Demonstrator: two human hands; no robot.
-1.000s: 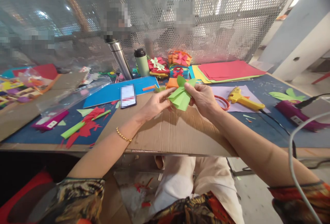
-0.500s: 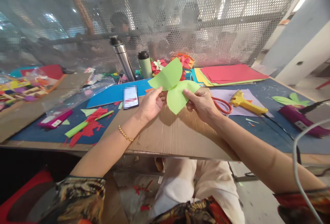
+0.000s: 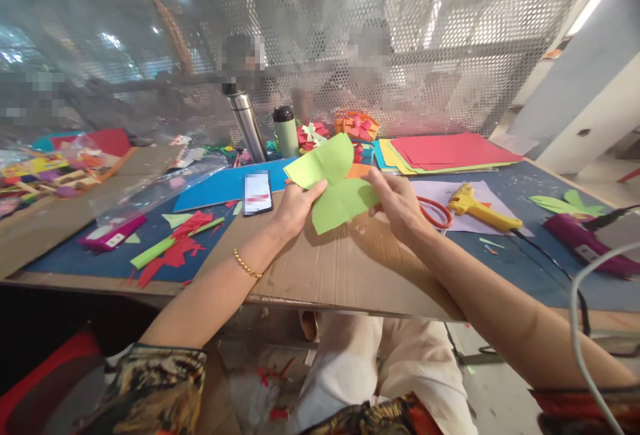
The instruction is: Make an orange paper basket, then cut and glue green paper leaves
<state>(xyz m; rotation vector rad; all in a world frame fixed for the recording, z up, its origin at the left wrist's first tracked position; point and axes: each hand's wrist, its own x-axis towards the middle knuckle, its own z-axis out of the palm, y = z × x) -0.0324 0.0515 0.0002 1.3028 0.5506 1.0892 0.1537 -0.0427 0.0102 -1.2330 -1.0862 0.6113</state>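
Observation:
A light green paper cutout with wide lobes point(image 3: 343, 205) is held above the brown cardboard point(image 3: 300, 268) at the middle of the table. My left hand point(image 3: 295, 207) pinches its left side, with the thumb on top near the centre. On the other side, my right hand point(image 3: 397, 205) grips the right lobe's edge between thumb and fingers. One lobe points up and away, and another hangs toward me. Behind the cutout, a piece of orange paper point(image 3: 359, 171) partly shows. A phone point(image 3: 257, 193) with a lit screen lies left of my left hand.
A yellow glue gun point(image 3: 483, 209) rests on purple paper at the right, its cable trailing toward me. Stacked red sheets point(image 3: 455, 151), a steel flask point(image 3: 246, 121) and a green bottle point(image 3: 285, 133) stand behind. Red scraps point(image 3: 175, 251) lie at left.
The green cutout has been lowered slightly and turned, its near lobe now spread wider. My right thumb has lifted off its middle and sits at the right edge. The view has tilted slightly.

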